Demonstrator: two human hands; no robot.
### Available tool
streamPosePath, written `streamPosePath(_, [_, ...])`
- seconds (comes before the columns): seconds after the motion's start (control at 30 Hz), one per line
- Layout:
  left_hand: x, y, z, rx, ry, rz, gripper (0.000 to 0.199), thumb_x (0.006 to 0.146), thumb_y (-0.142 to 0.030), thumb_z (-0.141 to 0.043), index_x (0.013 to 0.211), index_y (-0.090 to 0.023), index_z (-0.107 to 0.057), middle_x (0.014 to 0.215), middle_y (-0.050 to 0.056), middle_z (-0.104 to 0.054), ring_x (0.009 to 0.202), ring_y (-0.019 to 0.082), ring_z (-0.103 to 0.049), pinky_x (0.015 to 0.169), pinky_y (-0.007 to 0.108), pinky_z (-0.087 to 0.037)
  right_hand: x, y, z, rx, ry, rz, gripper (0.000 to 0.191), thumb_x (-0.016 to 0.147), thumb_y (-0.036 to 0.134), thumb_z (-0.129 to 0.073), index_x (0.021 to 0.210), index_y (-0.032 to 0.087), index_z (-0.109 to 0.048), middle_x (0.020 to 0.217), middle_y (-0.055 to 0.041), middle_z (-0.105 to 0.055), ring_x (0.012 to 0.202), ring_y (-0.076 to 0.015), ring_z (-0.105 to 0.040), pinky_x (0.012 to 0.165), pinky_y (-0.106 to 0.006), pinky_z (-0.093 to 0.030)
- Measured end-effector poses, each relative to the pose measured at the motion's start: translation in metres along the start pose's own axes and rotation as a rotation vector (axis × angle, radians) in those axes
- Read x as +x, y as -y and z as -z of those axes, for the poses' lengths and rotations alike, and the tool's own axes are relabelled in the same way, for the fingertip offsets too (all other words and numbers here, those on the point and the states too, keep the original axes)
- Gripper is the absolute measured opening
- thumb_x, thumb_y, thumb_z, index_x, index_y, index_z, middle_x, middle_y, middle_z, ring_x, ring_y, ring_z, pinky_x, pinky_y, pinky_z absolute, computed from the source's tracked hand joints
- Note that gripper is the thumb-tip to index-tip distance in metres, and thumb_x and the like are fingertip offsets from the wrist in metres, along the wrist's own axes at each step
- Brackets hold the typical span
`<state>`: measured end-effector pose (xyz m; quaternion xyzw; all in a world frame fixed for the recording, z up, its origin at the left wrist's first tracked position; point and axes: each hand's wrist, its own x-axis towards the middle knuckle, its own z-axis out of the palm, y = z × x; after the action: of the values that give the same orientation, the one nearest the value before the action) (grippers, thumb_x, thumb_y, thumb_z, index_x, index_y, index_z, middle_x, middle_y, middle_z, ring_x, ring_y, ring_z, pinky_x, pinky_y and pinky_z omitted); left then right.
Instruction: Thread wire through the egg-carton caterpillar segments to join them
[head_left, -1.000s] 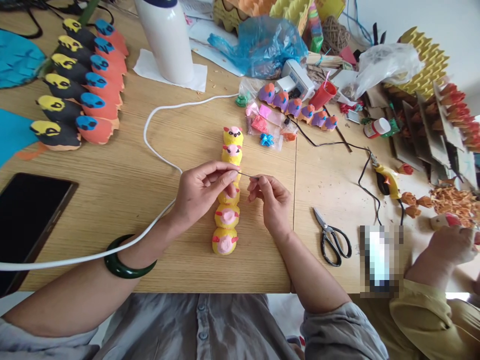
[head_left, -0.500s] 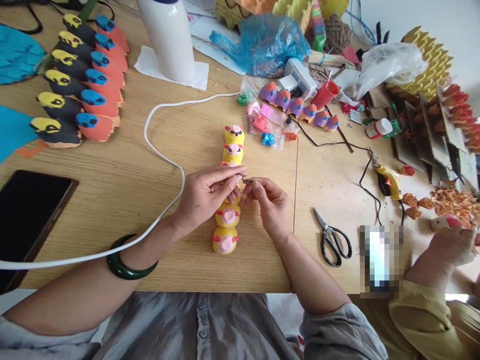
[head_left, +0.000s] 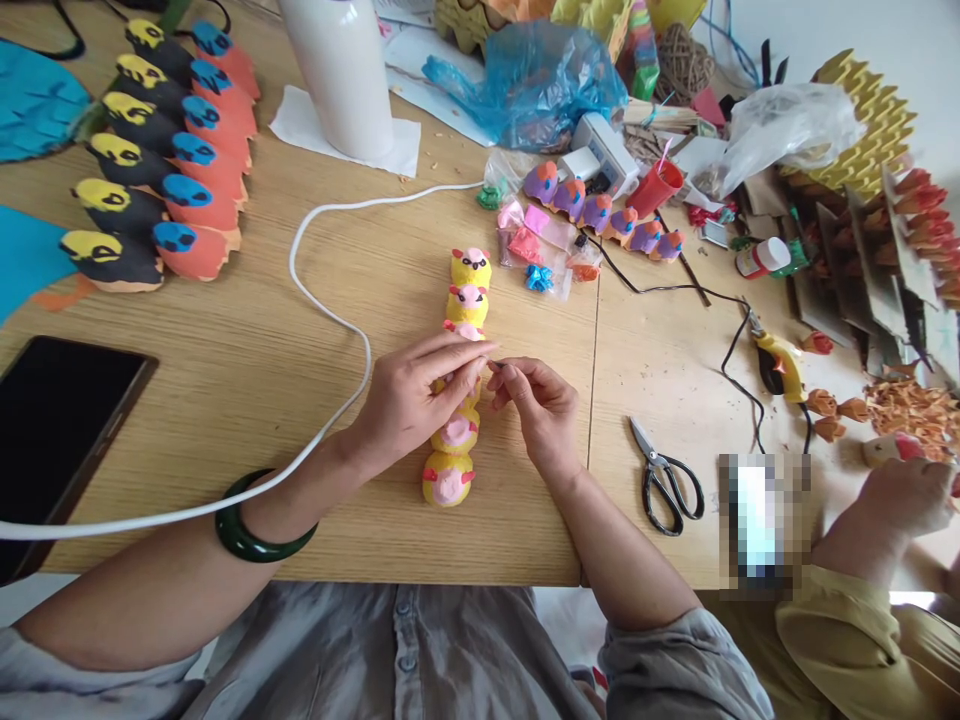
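Note:
A row of yellow egg-carton cups (head_left: 448, 478) with pink clay faces and red side pieces runs away from me on the table. The far ones carry black eye marks; the nearest has a plain pink face. My left hand (head_left: 427, 390) is held over the row's middle, thumb and fingers pinched together, hiding some cups. What sits in that pinch is hidden. Just right of the row, my right hand (head_left: 546, 410) pinches a small dark strand (head_left: 496, 364), possibly black clay, close to the left fingertips.
Scissors (head_left: 664, 475) lie right of my hands. A white cable (head_left: 330, 210) loops across the left side. Clay packets (head_left: 529, 245) and purple-orange cups (head_left: 598, 213) lie beyond. A phone (head_left: 71, 430) is at left. At far right, a co-worker's hand (head_left: 892, 505) works.
The dark strand that stretched between my two hands now shows less, mostly at the right fingertips. My left fingers have closed slightly and shifted a little; the row stays put.

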<state>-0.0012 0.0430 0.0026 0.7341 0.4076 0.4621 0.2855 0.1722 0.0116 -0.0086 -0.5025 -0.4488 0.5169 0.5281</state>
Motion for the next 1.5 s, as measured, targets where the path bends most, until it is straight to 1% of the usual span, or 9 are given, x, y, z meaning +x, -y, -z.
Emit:
streamPosePath(0.17, [0.001,-0.004,0.000,-0.237,-0.008,0.226,0.030,0.105,-0.033,-0.058,0.123,-0.021,-0.079,0.101,0.005,-0.081,0.065,0.011,-0.071,0.065,0.022,-0.060,0.001,0.002,0.001,-0.003,-0.026,-0.015,0.034,0.092,0.058,-0.075,0.093,0.024,-0.079,0.077,0.0011,-0.072,0.060,-0.0102,-0.061,0.062,-0.028,-0.057])
streamPosePath(0.37, [0.005,-0.008,0.000,-0.450,-0.059,0.362,0.023,0.099,-0.041,-0.070,0.102,-0.020,-0.080,0.080,0.000,-0.074,0.054,0.009,-0.063,0.057,0.023,-0.055,0.003,-0.001,0.000,0.044,0.013,-0.063,0.036,0.091,0.060,-0.074,0.091,0.024,-0.077,0.078,0.0008,-0.071,0.060,-0.0104,-0.060,0.062,-0.029,-0.059])
streamPosePath(0.53, [0.005,-0.007,-0.001,-0.466,-0.080,0.421,0.021,0.093,-0.038,-0.079,0.086,-0.018,-0.076,0.059,-0.004,-0.065,0.047,0.009,-0.057,0.052,0.023,-0.050,0.006,-0.003,0.001,0.154,-0.012,-0.117,0.034,0.080,0.054,-0.087,0.089,0.024,-0.072,0.071,0.0040,-0.065,0.057,-0.0098,-0.055,0.055,-0.026,-0.057])
streamPosePath(0.73, [0.004,-0.005,-0.001,-0.492,-0.037,0.428,0.023,0.094,-0.040,-0.078,0.088,-0.018,-0.076,0.062,-0.003,-0.066,0.048,0.008,-0.059,0.052,0.022,-0.051,0.009,-0.001,0.002,0.201,-0.006,-0.136,0.041,0.085,0.062,-0.079,0.081,0.022,-0.070,0.065,0.0041,-0.059,0.055,-0.0102,-0.052,0.054,-0.027,-0.058])
streamPosePath(0.9, [0.005,-0.004,-0.002,-0.529,-0.031,0.417,0.024,0.096,-0.039,-0.074,0.105,-0.018,-0.079,0.082,0.002,-0.074,0.059,0.011,-0.067,0.057,0.024,-0.057,0.010,-0.001,0.003,0.216,0.009,-0.173,0.040,0.082,0.059,-0.084,0.083,0.023,-0.069,0.065,0.0054,-0.058,0.054,-0.0099,-0.052,0.055,-0.027,-0.059])
streamPosePath(1.03, [0.005,-0.004,-0.002,-0.590,-0.008,0.380,0.015,0.096,-0.029,-0.070,0.098,-0.020,-0.082,0.075,0.000,-0.068,0.056,0.010,-0.061,0.058,0.026,-0.056,0.010,-0.001,0.002,0.229,0.019,-0.181,0.040,0.080,0.060,-0.085,0.081,0.022,-0.071,0.065,0.0058,-0.060,0.052,-0.0084,-0.051,0.055,-0.026,-0.058])
streamPosePath(1.1, [0.004,-0.004,-0.002,-0.582,-0.012,0.345,0.013,0.096,-0.026,-0.070,0.096,-0.022,-0.083,0.084,0.001,-0.070,0.057,0.009,-0.060,0.057,0.026,-0.055,0.010,-0.001,0.002,0.240,0.023,-0.174,0.038,0.078,0.057,-0.087,0.083,0.022,-0.072,0.069,0.0054,-0.064,0.052,-0.0074,-0.051,0.054,-0.025,-0.057])
streamPosePath(1.27, [0.002,0.000,-0.001,-0.293,-0.036,0.100,0.015,0.097,-0.024,-0.073,0.104,-0.024,-0.085,0.103,0.006,-0.075,0.094,0.017,-0.073,0.073,0.025,-0.060,0.008,0.000,0.000,0.256,0.037,-0.180,0.034,0.080,0.053,-0.087,0.081,0.022,-0.075,0.068,0.0046,-0.067,0.054,-0.0077,-0.055,0.055,-0.024,-0.056])
streamPosePath(1.5, [0.000,0.004,-0.003,-0.085,-0.005,-0.057,0.023,0.097,-0.015,-0.073,0.114,-0.024,-0.085,0.099,0.003,-0.077,0.094,0.014,-0.073,0.079,0.022,-0.059,0.004,-0.001,-0.001,0.265,0.083,-0.170,0.028,0.082,0.050,-0.087,0.086,0.024,-0.080,0.070,0.0040,-0.071,0.055,-0.0090,-0.059,0.058,-0.025,-0.057])
